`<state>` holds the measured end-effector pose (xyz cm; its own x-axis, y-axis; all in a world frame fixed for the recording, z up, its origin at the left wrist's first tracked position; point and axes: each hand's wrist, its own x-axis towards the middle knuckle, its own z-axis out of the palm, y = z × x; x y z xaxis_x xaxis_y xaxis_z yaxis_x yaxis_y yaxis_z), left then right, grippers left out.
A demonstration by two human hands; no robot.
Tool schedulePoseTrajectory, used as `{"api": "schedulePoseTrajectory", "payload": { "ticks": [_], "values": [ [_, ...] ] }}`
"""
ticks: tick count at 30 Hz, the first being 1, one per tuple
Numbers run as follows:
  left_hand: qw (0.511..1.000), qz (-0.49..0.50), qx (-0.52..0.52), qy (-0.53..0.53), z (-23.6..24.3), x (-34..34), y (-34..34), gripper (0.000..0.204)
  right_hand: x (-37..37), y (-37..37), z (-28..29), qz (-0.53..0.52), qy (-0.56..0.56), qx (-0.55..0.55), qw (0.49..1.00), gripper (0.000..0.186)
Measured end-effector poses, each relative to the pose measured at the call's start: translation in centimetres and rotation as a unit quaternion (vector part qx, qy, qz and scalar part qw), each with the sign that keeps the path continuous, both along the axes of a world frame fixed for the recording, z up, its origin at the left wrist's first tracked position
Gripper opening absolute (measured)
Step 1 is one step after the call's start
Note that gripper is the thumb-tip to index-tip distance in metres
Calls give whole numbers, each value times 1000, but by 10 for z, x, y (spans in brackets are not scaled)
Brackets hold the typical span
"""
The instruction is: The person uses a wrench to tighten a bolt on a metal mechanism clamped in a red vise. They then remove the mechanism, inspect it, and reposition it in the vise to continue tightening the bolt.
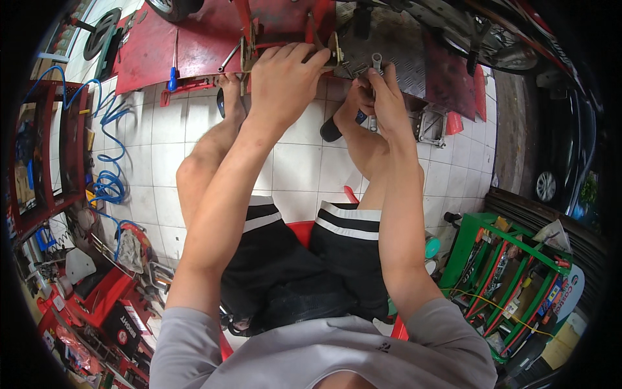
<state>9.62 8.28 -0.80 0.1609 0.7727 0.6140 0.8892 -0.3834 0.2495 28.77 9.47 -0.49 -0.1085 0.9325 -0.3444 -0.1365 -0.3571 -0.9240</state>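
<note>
Workshop's green rack (465,241) holds tools (526,282); left hand (285,78) clasps bracket (337,50), right hand (387,95) grips wrench (377,65).

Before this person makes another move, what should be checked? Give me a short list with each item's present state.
1. Wrench in the right hand: ok, held with a ring end pointing away from the person.
2. Wrench seated on a fastener: cannot tell, the fingers hide its lower part.
3. Left hand gripping the red frame: cannot tell, the hand lies over it and hides the contact.
4. Screwdriver apart from both hands: ok, it lies to their left on the red platform.
5. Blue hose away from the feet: ok, coiled off to the left.
6. Closed shoes: not ok, slippers show.
</note>
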Motion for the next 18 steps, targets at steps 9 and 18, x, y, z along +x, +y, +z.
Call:
{"api": "schedulePoseTrajectory", "payload": {
  "ticks": [9, 18],
  "values": [
    [1000, -11, 0, 12, 4, -1, 4, 25, 0, 3, -5, 7, -53, 138, 989, 15],
    [1000, -14, -9, -2, 6, 1, 6, 22, -12, 2, -7, 69, -25, 121, 990, 21]
  ]
}}
